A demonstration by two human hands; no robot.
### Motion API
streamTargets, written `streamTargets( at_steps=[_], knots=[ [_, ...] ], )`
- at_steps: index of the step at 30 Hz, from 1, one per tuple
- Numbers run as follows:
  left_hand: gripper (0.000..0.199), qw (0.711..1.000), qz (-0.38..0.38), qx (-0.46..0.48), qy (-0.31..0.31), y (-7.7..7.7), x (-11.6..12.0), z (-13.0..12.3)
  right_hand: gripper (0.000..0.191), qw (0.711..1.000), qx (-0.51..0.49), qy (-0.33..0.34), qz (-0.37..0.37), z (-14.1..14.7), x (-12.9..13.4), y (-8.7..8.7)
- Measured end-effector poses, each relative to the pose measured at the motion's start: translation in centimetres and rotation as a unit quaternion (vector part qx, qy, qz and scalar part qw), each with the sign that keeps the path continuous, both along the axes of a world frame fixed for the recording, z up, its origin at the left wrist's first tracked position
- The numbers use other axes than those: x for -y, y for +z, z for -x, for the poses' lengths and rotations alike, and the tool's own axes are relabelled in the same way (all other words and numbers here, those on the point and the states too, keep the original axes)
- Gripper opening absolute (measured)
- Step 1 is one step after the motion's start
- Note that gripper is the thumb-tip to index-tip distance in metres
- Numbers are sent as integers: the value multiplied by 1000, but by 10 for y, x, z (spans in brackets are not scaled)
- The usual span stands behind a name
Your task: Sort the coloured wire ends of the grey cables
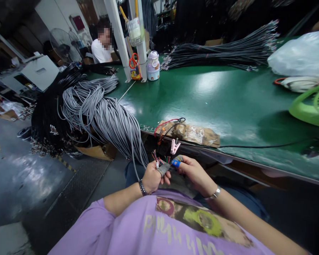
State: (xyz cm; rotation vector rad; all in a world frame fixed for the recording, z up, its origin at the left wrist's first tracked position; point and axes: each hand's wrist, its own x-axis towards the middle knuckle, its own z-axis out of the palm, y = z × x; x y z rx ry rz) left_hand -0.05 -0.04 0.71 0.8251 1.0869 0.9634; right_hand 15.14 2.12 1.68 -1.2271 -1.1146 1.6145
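My left hand [152,179] is closed around the end of a grey cable, with thin coloured wires [159,158] fanning out above its fingers. Grey wrapping covers one of its digits. Just to the right, my right hand [192,171] is pinched near the wire tips, with blue and grey wrapping on its fingers; what it holds is too small to make out. A pink clothespin [174,146] sits right above the hands, at the bench edge. The long grey cables [106,109] hang over the bench's left end beside my left arm.
On the green bench [202,95], a taped cardboard strip [199,135] lies along the front edge. Black cables [218,53] lie at the back, near a cup [153,66] and orange scissors [134,65]. A green fan [312,104] stands right. A person [102,49] sits beyond.
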Motion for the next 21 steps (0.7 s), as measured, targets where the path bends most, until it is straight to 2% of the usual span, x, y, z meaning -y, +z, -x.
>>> streamTargets(
  at_steps=[6, 10, 12, 14, 16, 18, 19, 21],
  knots=[
    [44, 998, 3, 14, -56, 14, -2, 9, 36, 980, -166, -19, 107, -9, -10, -2],
    [46, 993, 29, 27, -108, 24, -10, 12, 40, 968, -198, 28, 151, -10, -23, 7],
    [45, 991, 35, 35, -126, 27, -14, 12, 45, 968, -200, 63, 140, -6, -27, 12],
    [45, 990, 34, 46, -132, 29, -19, 11, 48, 976, -183, 67, 101, -2, -30, 15],
    [45, 990, 32, 57, -127, 29, -24, 11, 47, 992, -119, 20, 30, 2, -30, 13],
    [46, 989, 33, 68, -124, 28, -28, 10, 49, 997, -51, -43, -36, 5, -30, 9],
    [46, 989, 34, 73, -126, 28, -29, 10, 51, 996, -39, -59, -49, 7, -31, 6],
    [45, 986, 38, 85, -135, 26, -32, 10, 56, 996, -77, -49, -21, 9, -32, 4]
  ],
)
